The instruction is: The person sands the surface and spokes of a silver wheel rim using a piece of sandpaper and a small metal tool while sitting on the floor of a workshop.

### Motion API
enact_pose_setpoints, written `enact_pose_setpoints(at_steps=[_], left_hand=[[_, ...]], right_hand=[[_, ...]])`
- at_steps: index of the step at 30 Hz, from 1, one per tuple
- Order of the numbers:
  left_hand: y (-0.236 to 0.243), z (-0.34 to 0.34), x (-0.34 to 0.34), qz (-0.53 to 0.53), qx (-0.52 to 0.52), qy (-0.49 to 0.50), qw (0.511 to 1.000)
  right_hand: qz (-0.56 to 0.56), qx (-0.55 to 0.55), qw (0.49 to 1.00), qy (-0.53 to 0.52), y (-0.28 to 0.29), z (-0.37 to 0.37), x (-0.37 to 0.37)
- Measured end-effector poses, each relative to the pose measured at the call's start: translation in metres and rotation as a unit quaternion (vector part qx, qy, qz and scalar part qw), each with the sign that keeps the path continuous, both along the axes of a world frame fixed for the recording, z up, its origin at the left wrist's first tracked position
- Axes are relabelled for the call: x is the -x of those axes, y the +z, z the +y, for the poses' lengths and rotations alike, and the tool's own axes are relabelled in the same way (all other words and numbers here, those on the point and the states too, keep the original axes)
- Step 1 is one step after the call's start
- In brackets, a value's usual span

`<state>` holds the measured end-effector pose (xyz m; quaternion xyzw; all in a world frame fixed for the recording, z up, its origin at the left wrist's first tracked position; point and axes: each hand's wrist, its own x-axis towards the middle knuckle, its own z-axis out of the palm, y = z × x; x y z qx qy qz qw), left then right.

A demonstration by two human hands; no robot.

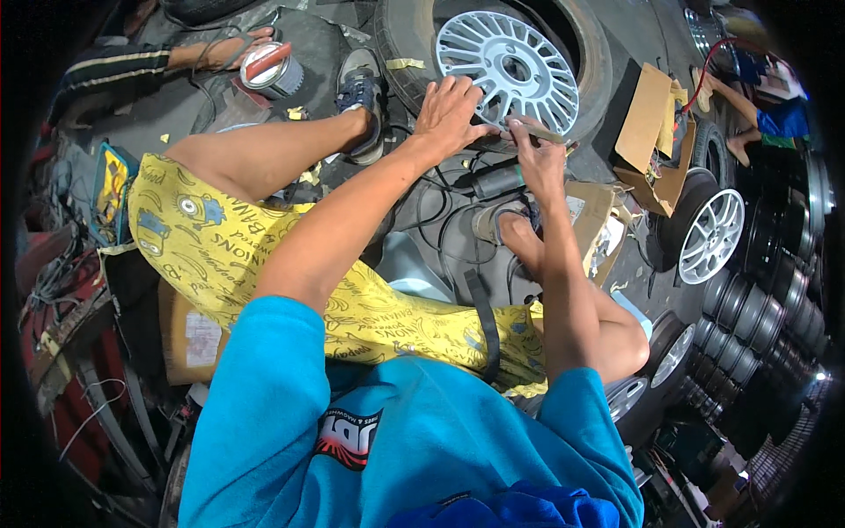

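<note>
A light grey multi-spoke wheel rim (513, 74) lies face up on a black tire (400, 55) in front of me. My left hand (447, 116) is at the rim's near left edge, its fingers bent over the lip and its thumb stretched toward my right hand. My right hand (540, 160) grips a thin flat greyish-brown strip (539, 130) at the rim's near edge; its exact kind I cannot make out. Just below that hand lies a dark cylindrical power tool (498, 180), with black cables (444, 211) looping around it.
At the left another person's hand (220, 53) is beside a paint can (280, 77) with a red-handled tool across its top. An open cardboard box (656, 141) stands at the right. Beyond it are a white-spoked wheel (711, 236) and stacked rims (744, 308). My shoe (359, 97) is near the tire.
</note>
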<state>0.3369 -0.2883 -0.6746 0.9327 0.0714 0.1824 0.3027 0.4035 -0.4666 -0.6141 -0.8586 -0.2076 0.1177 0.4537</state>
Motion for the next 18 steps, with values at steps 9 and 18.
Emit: enact_pose_setpoints(at_steps=[9,18], left_hand=[[-0.005,0.012,0.007,-0.029,0.039,-0.03,0.998],[-0.008,0.038,0.011,-0.017,0.032,0.014,0.999]], right_hand=[[-0.219,0.093,0.957,0.165,-0.004,0.0,-0.014],[0.111,-0.117,0.979,-0.125,-0.007,0.006,-0.01]])
